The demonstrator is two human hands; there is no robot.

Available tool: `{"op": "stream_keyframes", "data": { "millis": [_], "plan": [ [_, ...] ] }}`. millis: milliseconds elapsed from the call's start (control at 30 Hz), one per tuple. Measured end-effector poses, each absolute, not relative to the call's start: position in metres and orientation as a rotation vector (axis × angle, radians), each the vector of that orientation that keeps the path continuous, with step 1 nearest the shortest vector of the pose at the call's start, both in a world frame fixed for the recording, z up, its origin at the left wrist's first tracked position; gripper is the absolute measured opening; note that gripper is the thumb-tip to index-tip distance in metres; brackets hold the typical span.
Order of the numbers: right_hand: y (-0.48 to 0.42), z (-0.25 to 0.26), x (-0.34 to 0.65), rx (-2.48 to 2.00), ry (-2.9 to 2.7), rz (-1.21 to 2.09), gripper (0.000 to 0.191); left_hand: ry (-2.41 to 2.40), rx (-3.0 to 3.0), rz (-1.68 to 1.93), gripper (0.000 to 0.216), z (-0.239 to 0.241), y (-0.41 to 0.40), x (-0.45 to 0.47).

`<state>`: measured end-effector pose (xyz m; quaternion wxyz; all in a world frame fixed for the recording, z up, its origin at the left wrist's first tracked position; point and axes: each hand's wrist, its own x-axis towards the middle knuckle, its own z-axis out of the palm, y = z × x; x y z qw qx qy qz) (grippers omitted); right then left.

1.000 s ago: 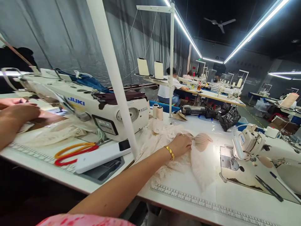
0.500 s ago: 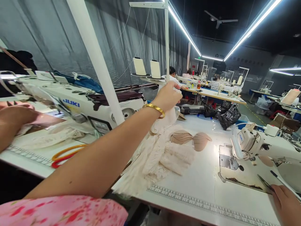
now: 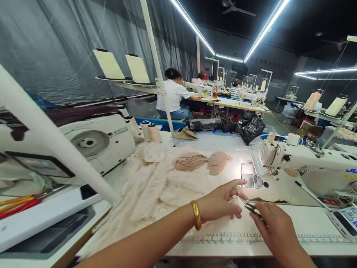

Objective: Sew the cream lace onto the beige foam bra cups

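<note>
Over the front of the table, my left hand (image 3: 223, 201), with a gold bangle at the wrist, is closed on a piece of cream fabric (image 3: 237, 201). Its index finger points out to the right. Close beside it, my right hand (image 3: 275, 221) grips dark thread snips (image 3: 255, 211), whose tips reach the edge of that fabric. Cream lacy cloth (image 3: 147, 190) lies spread to the left. Behind it rest a fanned stack of beige cup pieces (image 3: 191, 161) and a second beige stack (image 3: 219, 162).
A sewing machine (image 3: 295, 156) stands at the right, a white pen-like stick (image 3: 312, 195) by its base. A ruler strip (image 3: 223, 238) runs along the table's front. Thread cones (image 3: 154, 133), black bags (image 3: 251, 128) and a seated person (image 3: 174, 96) are behind.
My left hand has come down from the thread stand to the front of the table, now with cream fabric. My right hand brought the snips left to meet it. The view shifted right.
</note>
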<state>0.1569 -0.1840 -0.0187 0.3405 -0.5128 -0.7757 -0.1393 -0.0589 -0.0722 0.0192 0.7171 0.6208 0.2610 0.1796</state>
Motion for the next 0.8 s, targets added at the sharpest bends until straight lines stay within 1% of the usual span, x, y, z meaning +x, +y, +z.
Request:
{"op": "stream_keyframes", "data": {
  "millis": [100,233,300,333,400,433,467,500,533,600,633,700,733,800],
  "plan": [
    [-0.176,-0.015,0.146,-1.340,-2.045,-0.495,0.024,0.559,1.330,0.361,0.103,0.018,-0.076,-0.057],
    [-0.172,-0.015,0.136,-1.339,-2.066,-0.551,0.027,0.581,1.324,0.297,0.121,0.018,-0.084,-0.053],
    [-0.173,-0.017,0.136,-1.348,-2.084,-0.538,0.028,0.602,1.423,0.258,0.125,0.023,-0.084,-0.056],
    [-0.174,-0.018,0.140,-1.359,-2.088,-0.523,0.029,0.610,1.524,0.218,0.123,0.029,-0.082,-0.062],
    [-0.180,-0.024,0.158,-1.390,-2.075,-0.499,0.030,0.646,1.825,0.119,0.105,0.047,-0.074,-0.081],
    [-0.183,-0.028,0.172,-1.415,-2.053,-0.509,0.029,0.688,2.007,0.064,0.090,0.058,-0.068,-0.094],
    [-0.187,-0.032,0.188,-1.445,-2.025,-0.538,0.029,0.783,2.189,0.092,0.070,0.070,-0.061,-0.108],
    [-0.191,-0.037,0.206,-1.499,-1.994,-0.592,0.030,0.946,2.385,0.223,0.054,0.081,-0.054,-0.121],
    [-0.195,-0.041,0.225,-1.566,-1.965,-0.653,0.034,1.142,2.543,0.381,0.046,0.089,-0.048,-0.133],
    [-0.200,-0.046,0.257,-1.732,-1.946,-0.716,0.044,1.400,2.724,0.653,0.042,0.098,-0.041,-0.146],
    [-0.202,-0.047,0.268,-1.784,-1.941,-0.751,0.050,1.413,2.772,0.713,0.039,0.097,-0.041,-0.146],
    [-0.202,-0.044,0.276,-1.810,-1.926,-0.769,0.053,1.207,2.831,0.659,0.032,0.084,-0.046,-0.135],
    [-0.202,-0.040,0.272,-1.772,-1.923,-0.736,0.051,1.058,2.842,0.578,0.027,0.074,-0.050,-0.125],
    [-0.199,-0.031,0.253,-1.646,-1.929,-0.572,0.039,0.886,2.854,0.419,0.022,0.053,-0.060,-0.104]
  ]
}}
